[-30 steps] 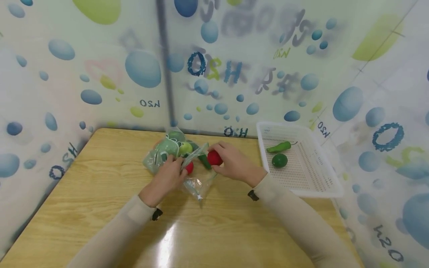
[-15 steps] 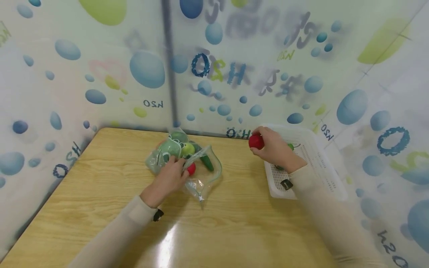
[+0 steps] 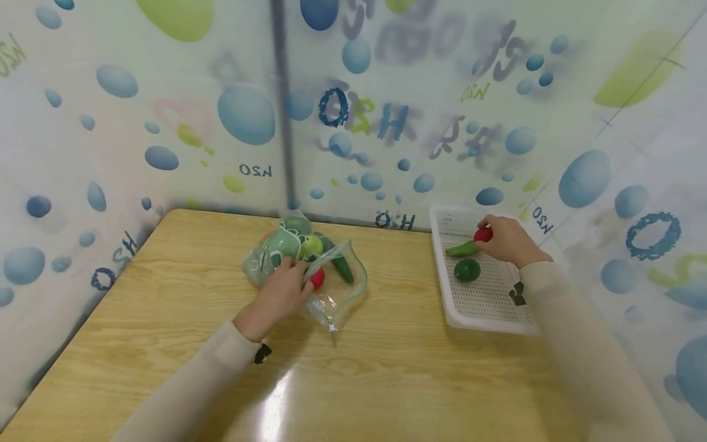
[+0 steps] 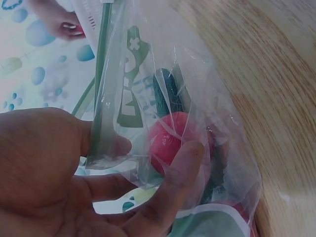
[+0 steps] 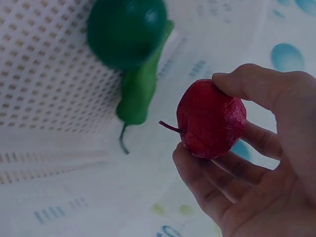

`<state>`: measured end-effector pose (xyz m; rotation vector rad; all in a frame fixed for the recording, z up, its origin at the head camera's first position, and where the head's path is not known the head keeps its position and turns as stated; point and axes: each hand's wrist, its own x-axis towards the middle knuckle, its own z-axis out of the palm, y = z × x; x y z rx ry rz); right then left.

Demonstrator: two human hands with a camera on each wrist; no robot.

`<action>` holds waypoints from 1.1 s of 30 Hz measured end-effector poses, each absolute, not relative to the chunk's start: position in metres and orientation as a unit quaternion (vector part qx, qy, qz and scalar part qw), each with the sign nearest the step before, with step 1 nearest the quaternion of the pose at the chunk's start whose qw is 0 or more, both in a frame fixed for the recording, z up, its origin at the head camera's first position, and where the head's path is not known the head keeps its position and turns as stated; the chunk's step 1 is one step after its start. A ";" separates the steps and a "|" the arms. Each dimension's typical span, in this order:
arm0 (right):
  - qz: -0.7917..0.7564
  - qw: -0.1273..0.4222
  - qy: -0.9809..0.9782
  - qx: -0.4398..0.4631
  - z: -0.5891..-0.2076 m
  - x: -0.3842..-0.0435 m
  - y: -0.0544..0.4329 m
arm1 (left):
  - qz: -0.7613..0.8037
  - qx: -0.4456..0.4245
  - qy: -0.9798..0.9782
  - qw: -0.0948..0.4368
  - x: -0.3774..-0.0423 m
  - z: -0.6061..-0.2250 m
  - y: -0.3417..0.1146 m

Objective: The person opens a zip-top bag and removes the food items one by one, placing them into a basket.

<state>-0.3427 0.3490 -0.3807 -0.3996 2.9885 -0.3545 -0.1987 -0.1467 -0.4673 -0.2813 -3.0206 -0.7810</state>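
Observation:
My right hand holds a small red apple with a thin dark stem between thumb and fingers, over the white perforated basket. Inside that basket lie a green pepper and a round dark green fruit. My left hand pinches the edge of a clear zip bag on the table. Its mouth gapes to the right. Another red round fruit is in the bag near my left fingers, with a cucumber behind it. A yellow-green fruit sits farther back.
The wooden table ends at the back against a patterned curtain. The basket stands at its right rear, close to the side curtain. More green produce is bundled at the rear of the bag.
My right hand has carried the red apple from the bag's mouth rightward to over the basket. My left hand stays on the bag's edge.

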 end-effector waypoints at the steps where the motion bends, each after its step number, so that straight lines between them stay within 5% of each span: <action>1: -0.115 0.058 0.983 -0.128 -0.383 -0.345 0.354 | -0.247 -0.091 -0.965 0.012 -0.201 -0.471 -0.148; 18: -0.072 0.187 0.977 -0.066 -0.406 -0.364 0.367 | -0.246 -0.091 -0.965 0.016 -0.207 -0.485 -0.152; 33: -0.065 0.130 0.988 -0.048 -0.393 -0.348 0.355 | -0.251 -0.082 -0.965 -0.006 -0.192 -0.455 -0.141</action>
